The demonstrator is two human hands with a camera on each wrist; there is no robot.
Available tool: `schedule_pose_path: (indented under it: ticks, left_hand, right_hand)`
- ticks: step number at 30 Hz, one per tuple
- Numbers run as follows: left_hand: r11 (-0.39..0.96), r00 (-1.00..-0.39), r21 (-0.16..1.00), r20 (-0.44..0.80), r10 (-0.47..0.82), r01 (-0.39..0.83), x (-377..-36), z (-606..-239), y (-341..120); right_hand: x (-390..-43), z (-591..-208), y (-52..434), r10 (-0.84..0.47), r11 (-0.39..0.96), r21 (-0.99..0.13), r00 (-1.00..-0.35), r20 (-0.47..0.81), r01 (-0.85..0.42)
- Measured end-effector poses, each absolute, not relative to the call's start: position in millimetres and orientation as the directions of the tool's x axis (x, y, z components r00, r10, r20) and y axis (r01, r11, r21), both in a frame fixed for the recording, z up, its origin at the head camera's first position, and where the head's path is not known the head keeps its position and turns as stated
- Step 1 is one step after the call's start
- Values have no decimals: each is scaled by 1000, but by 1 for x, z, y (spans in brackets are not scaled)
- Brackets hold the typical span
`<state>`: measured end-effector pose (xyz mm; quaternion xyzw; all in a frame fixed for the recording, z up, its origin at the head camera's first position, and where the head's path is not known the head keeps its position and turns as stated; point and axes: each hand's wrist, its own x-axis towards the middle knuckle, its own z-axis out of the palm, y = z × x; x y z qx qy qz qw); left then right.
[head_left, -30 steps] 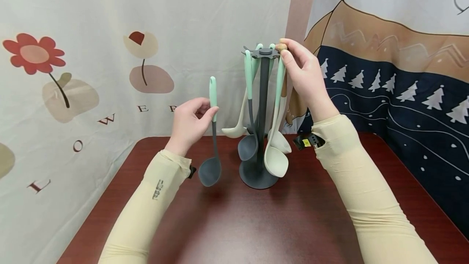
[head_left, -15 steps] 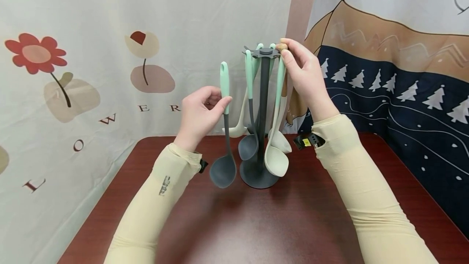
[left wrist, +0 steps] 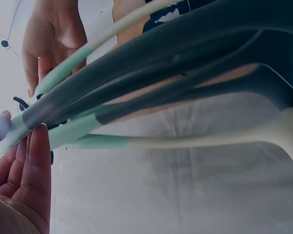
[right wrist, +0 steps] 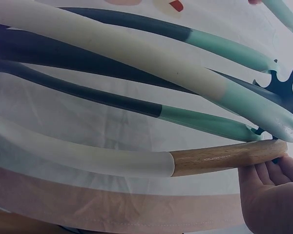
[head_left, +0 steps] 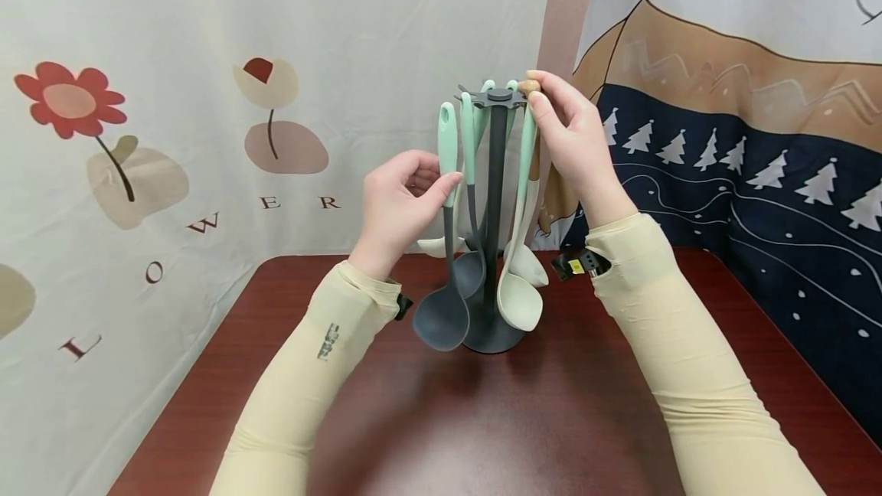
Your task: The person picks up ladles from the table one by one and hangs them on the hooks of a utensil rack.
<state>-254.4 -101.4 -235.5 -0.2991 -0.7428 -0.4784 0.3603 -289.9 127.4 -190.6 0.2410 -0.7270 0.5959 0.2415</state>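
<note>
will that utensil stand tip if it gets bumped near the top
Probably somewhat: the stand is a tall thin post on a small round base. The hanging spoons would likely swing. The right hand at its top steadies it.

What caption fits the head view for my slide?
Left hand holds a grey ladle beside the utensil stand; right hand grips a wooden handle at its top.

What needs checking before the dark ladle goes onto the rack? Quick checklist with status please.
1. Left hand pinches the dark ladle by its mint handle: ok.
2. Ladle upright, hanging loop on top: ok.
3. Loop level with the rack top hooks: not ok, slightly lower.
4. Free hook on the near-left side: cannot tell.
5. Right hand grips the wooden handle end at the rack top: ok.
6. Rack base flat on the table: ok.
</note>
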Motion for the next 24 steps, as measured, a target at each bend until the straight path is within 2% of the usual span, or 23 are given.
schedule_pose_path:
  ticks: [24]
  left_hand:
    - [370,-615,559,787,43,742,-260,-232,-66]
  right_hand:
    - [-289,-191,127,-61,167,-749,-765,641,-641]
